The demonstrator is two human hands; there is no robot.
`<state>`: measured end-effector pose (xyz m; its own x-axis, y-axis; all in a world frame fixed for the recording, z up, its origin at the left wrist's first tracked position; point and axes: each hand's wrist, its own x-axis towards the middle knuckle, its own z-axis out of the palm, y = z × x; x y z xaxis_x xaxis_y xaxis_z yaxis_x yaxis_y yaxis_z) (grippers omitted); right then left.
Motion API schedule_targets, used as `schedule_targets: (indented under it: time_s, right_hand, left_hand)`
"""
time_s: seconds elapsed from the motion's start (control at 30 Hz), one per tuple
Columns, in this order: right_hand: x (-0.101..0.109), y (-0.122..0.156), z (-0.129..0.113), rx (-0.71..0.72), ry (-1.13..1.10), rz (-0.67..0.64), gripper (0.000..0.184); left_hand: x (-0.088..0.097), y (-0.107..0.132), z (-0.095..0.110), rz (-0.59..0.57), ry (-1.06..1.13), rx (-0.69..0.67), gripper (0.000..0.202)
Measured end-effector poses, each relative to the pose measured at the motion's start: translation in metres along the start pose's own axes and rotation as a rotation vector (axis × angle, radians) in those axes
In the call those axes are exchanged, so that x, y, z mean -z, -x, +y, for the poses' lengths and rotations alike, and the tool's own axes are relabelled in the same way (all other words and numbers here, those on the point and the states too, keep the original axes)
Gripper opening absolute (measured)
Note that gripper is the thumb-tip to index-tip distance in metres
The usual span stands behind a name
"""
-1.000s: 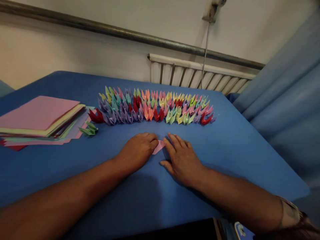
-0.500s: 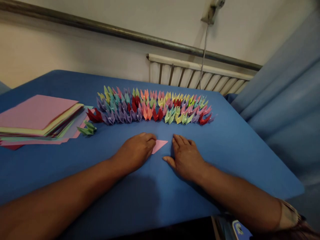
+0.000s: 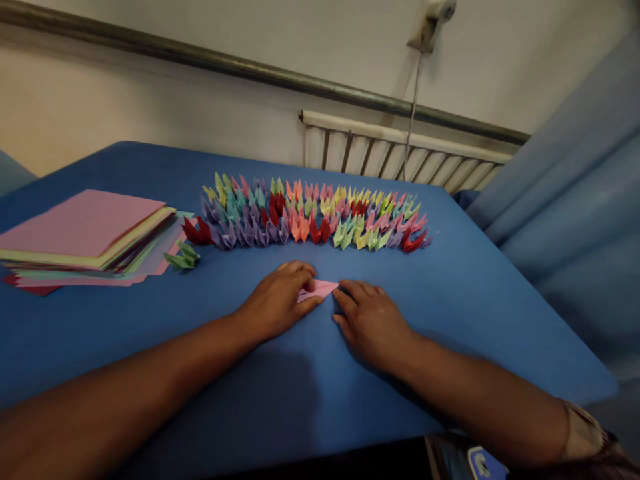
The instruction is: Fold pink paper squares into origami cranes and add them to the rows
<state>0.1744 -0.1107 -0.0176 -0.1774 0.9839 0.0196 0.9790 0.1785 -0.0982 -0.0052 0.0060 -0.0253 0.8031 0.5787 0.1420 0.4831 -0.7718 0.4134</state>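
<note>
A small folded piece of pink paper (image 3: 320,289) lies on the blue table in front of me, narrowing to a point at its right end. My left hand (image 3: 280,299) grips its left part, fingers curled over the top and thumb along the near edge, so that end is hidden. At the right tip, my right hand (image 3: 373,320) has its bent fingertips on the paper. Beyond both hands stand rows of folded paper cranes (image 3: 300,227) in many colours. One green paper crane (image 3: 183,256) sits apart from them at the left.
A stack of coloured paper sheets (image 3: 85,223) lies on the left of the blue table (image 3: 240,400). Behind the table are a radiator (image 3: 380,140), a metal pipe (image 3: 240,65) and a socket with a cord (image 3: 425,33). A blue curtain (image 3: 570,200) hangs at the right.
My right hand has moved in from the paper's right side and now touches its tip. My left thumb has come out along the near edge. The view has shifted slightly.
</note>
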Motion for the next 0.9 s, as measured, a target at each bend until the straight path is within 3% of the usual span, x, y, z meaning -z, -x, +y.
schedule_targets:
  time_s: [0.3, 0.9]
  right_hand:
    - [-0.0064, 0.0011, 0.0017, 0.014, 0.038, 0.008, 0.048]
    - [-0.0023, -0.0007, -0.0007, 0.016, 0.017, -0.007, 0.049]
  left_hand:
    - [0.0024, -0.0055, 0.0024, -0.016, 0.094, 0.105, 0.019]
    - [0.0011, -0.0079, 0.0033, -0.003, 0.032, 0.069, 0.020]
